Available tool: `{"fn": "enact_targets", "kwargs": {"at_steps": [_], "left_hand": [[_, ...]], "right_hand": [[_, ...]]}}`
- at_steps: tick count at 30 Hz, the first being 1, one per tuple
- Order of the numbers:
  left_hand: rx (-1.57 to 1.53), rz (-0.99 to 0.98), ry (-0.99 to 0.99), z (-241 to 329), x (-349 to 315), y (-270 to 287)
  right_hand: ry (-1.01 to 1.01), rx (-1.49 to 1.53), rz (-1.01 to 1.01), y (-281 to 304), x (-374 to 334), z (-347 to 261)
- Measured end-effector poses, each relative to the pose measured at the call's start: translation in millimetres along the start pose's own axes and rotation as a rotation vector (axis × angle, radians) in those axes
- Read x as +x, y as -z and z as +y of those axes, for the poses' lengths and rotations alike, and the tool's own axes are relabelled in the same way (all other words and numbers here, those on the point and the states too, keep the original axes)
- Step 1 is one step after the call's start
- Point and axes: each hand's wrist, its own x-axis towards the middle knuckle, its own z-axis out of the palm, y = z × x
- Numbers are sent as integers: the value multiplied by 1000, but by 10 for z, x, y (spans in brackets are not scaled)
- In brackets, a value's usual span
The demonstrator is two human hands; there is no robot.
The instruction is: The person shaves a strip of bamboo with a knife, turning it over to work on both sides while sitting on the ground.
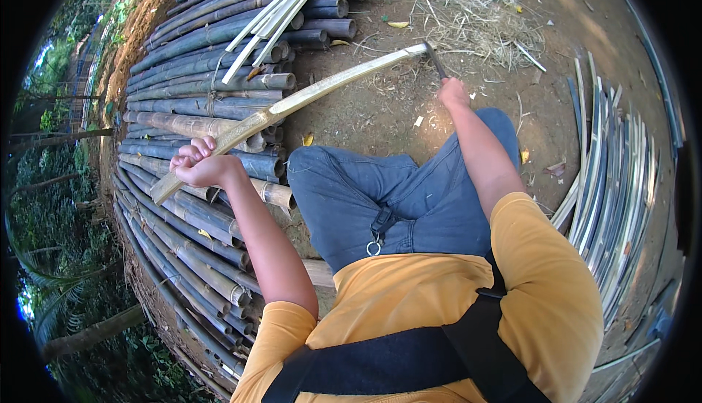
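Note:
A long pale bamboo strip (322, 90) runs slantwise in front of me, from low on the left to the far middle. Near its left end, my left hand (197, 163) is closed around it, palm turned up. My right hand (453, 93), out beyond my right knee, grips the handle of a knife (435, 59) with a dark, narrow blade. That blade crosses the strip's far end and appears to touch it. The fingers hide most of the handle.
Stacked dark bamboo poles (212, 107) fill the left side, with split pale strips (285, 12) lying on top. Thin shavings (479, 30) are heaped on the dirt ground (351, 129) ahead. On the right lies a bundle of long bamboo slats (610, 183).

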Motion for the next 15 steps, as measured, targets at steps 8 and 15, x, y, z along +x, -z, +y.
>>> {"fn": "enact_targets", "kwargs": {"at_steps": [8, 15], "left_hand": [[-33, -18, 18, 11, 66, 70], [-105, -169, 21, 59, 23, -110]], "right_hand": [[192, 34, -27, 164, -361, -209], [304, 54, -18, 307, -1052, -490]]}}
